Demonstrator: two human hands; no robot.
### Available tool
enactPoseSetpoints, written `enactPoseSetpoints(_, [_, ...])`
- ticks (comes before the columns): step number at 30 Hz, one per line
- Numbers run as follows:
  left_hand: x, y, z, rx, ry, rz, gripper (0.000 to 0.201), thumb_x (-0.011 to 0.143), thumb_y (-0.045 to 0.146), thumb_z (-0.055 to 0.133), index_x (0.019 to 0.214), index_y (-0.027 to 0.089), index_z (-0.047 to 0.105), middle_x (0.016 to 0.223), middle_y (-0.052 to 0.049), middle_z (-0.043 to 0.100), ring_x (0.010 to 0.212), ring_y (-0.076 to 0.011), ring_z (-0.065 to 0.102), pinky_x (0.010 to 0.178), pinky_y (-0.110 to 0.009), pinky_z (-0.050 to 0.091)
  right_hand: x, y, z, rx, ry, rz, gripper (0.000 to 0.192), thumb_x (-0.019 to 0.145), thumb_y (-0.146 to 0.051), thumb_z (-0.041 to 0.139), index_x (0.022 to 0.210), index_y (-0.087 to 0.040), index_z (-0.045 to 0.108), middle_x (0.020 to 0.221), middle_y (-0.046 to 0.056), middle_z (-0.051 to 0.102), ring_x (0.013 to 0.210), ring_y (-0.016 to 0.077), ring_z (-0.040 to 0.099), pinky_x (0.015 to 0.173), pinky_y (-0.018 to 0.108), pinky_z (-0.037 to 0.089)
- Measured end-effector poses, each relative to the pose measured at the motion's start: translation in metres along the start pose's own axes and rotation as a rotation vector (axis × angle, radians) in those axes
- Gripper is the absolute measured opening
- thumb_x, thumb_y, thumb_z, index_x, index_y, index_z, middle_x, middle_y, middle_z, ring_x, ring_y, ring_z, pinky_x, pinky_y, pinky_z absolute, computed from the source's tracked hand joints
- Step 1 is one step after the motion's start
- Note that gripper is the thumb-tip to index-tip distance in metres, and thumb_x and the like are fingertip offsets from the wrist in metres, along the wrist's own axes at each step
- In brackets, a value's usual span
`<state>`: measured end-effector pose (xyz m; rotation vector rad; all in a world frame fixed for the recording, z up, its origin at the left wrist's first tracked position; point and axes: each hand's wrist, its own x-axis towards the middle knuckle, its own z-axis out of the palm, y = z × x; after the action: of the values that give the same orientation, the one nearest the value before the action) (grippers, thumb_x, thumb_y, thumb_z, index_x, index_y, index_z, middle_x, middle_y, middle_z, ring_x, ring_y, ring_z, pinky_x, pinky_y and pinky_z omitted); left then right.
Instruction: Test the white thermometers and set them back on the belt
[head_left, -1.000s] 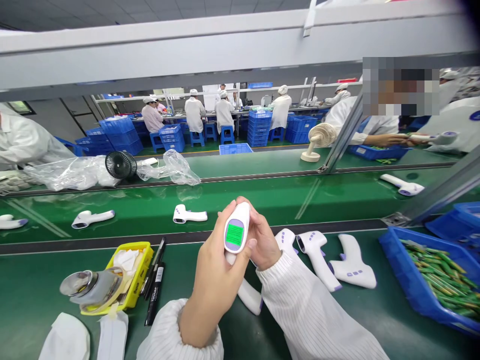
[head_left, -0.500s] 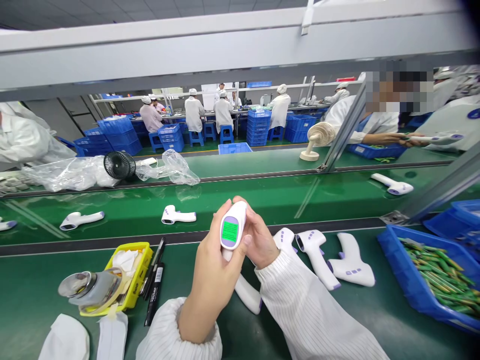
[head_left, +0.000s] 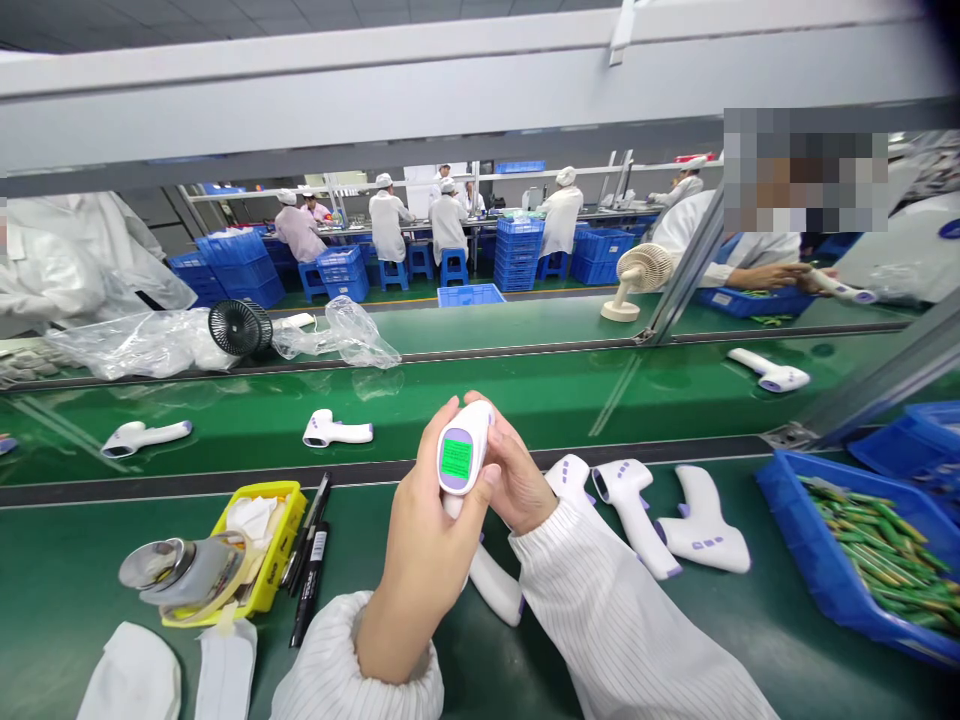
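Two green surfaces fill the frame: the conveyor belt [head_left: 525, 400] across the middle, and the workbench [head_left: 67, 590] along the lower edge. At lower right, a blue bin [head_left: 795, 520] holds green circuit boards [head_left: 877, 540]. At lower left, a yellow tray [head_left: 285, 540] carries a roll of tape [head_left: 180, 570], with two black markers [head_left: 309, 575] touching its right side.

Three spare thermometers [head_left: 660, 515] lie on the bench at centre right, just beside the right sleeve. Three more units ride the belt: one at left [head_left: 142, 436], one left of centre [head_left: 336, 430], one at right [head_left: 769, 372].

Held thermometer [head_left: 463, 462]: positioned at frame centre, raised above the bench, head up, handle running down toward the lower centre. Its green display [head_left: 456, 458] is lit and faces the camera.

Left hand [head_left: 424, 560]: closed around the body of the held thermometer, with the thumb lying along the right side of the head. Right hand [head_left: 514, 475]: fingers curled against the rear of the head, clamped on it from behind.

Step in hand, as judged: a display check of the powered unit, with both hands steadying it in view. The digits are too small to read.

Next move, as judged: it calls for the grip to pass to one hand while the head stays clear of the spare units below, and for free space on either the belt or the bench.
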<state>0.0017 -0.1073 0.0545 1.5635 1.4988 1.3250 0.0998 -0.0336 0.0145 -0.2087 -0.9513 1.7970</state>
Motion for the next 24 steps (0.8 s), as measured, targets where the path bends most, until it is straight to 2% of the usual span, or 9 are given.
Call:
enactPoseSetpoints(3, [-0.001, 0.001, 0.0, 0.036, 0.027, -0.029, 0.056, 0.09, 0.048, 0.057, 0.142, 0.034, 0.04, 0.099, -0.003, 0.071, 0.08, -0.023, 0.068, 0.066, -0.03, 0.048, 0.001, 0.002, -0.002, 0.002, -0.032, 0.007, 0.046, 0.073, -0.036, 0.076, 0.113, -0.029, 0.055, 0.079, -0.005, 0.065, 0.054, 0.01, 0.056, 0.049, 0.02, 0.047])
enactPoseSetpoints(5, [-0.001, 0.002, 0.0, 0.039, 0.032, -0.037, 0.057, 0.09, 0.049, 0.056, 0.142, 0.033, 0.04, 0.098, -0.003, 0.071, 0.08, -0.0234, 0.068, 0.066, -0.03, 0.048, 0.002, 0.004, -0.003, 0.007, -0.028, 0.003, 0.046, 0.073, -0.035, 0.077, 0.113, -0.029, 0.055, 0.078, -0.005, 0.064, 0.055, 0.0097, 0.056, 0.051, 0.02, 0.048])
enactPoseSetpoints(8, [0.0, 0.003, 0.0, 0.039, 0.046, -0.033, 0.057, 0.09, 0.049, 0.056, 0.142, 0.03, 0.041, 0.108, -0.006, 0.069, 0.086, -0.0243, 0.067, 0.07, -0.032, 0.049, 0.003, 0.005, -0.002, 0.021, 0.012, 0.004, 0.047, 0.071, -0.033, 0.078, 0.112, -0.027, 0.057, 0.084, -0.004, 0.065, 0.064, 0.0111, 0.06, 0.06, 0.021, 0.052])
enactPoseSetpoints(11, [0.001, 0.004, 0.001, 0.067, 0.087, -0.016, 0.057, 0.09, 0.049, 0.056, 0.141, 0.027, 0.043, 0.125, -0.01, 0.062, 0.102, -0.0272, 0.063, 0.082, -0.037, 0.049, 0.003, 0.003, 0.0, 0.057, 0.047, 0.001, 0.049, 0.066, -0.03, 0.082, 0.108, -0.025, 0.059, 0.09, -0.002, 0.065, 0.073, 0.0119, 0.063, 0.068, 0.022, 0.054])
enactPoseSetpoints(13, [0.001, 0.004, 0.001, 0.064, 0.1, -0.014, 0.057, 0.09, 0.05, 0.057, 0.14, 0.026, 0.044, 0.127, -0.011, 0.06, 0.111, -0.0288, 0.06, 0.089, -0.04, 0.047, 0.003, 0.002, 0.001, 0.067, 0.047, -0.008, 0.048, 0.064, -0.028, 0.083, 0.106, -0.026, 0.059, 0.09, -0.002, 0.065, 0.074, 0.0111, 0.063, 0.069, 0.02, 0.053])
enactPoseSetpoints(16, [0.002, 0.002, 0.001, 0.043, 0.115, 0.002, 0.056, 0.09, 0.048, 0.057, 0.14, 0.025, 0.044, 0.127, -0.011, 0.06, 0.117, -0.0286, 0.057, 0.094, -0.042, 0.047, 0.003, 0.003, 0.003, 0.058, 0.039, -0.007, 0.05, 0.067, -0.028, 0.082, 0.111, -0.027, 0.06, 0.093, -0.002, 0.066, 0.079, 0.0115, 0.063, 0.074, 0.021, 0.053])
enactPoseSetpoints(20, [0.005, -0.004, 0.001, 0.105, 0.22, 0.15, 0.044, 0.088, 0.039, 0.062, 0.129, 0.023, 0.054, 0.128, -0.011, 0.058, 0.117, -0.0269, 0.057, 0.094, -0.039, 0.047, 0.004, 0.004, 0.007, 0.072, 0.047, 0.001, 0.046, 0.076, -0.033, 0.074, 0.118, -0.027, 0.058, 0.102, 0.0, 0.067, 0.094, 0.0158, 0.065, 0.087, 0.027, 0.052])
enactPoseSetpoints(22, [0.007, -0.007, 0.002, 0.082, 0.262, 0.157, 0.045, 0.089, 0.035, 0.06, 0.131, 0.023, 0.052, 0.131, -0.011, 0.058, 0.118, -0.026, 0.057, 0.094, -0.037, 0.047, 0.003, 0.005, 0.011, 0.022, 0.072, -0.063, 0.041, 0.081, -0.031, 0.069, 0.12, -0.028, 0.057, 0.108, 0.001, 0.066, 0.104, 0.0177, 0.064, 0.093, 0.03, 0.051])
enactPoseSetpoints(24, [0.011, -0.011, 0.003, -0.05, 0.265, 0.117, 0.046, 0.092, 0.032, 0.056, 0.137, 0.025, 0.048, 0.137, -0.009, 0.054, 0.119, -0.0237, 0.056, 0.094, -0.034, 0.048, 0.0, 0.005, 0.015, -0.1, 0.081, -0.156, 0.043, 0.086, -0.028, 0.065, 0.127, -0.032, 0.053, 0.122, 0.002, 0.062, 0.121, 0.0192, 0.057, 0.102, 0.034, 0.046])
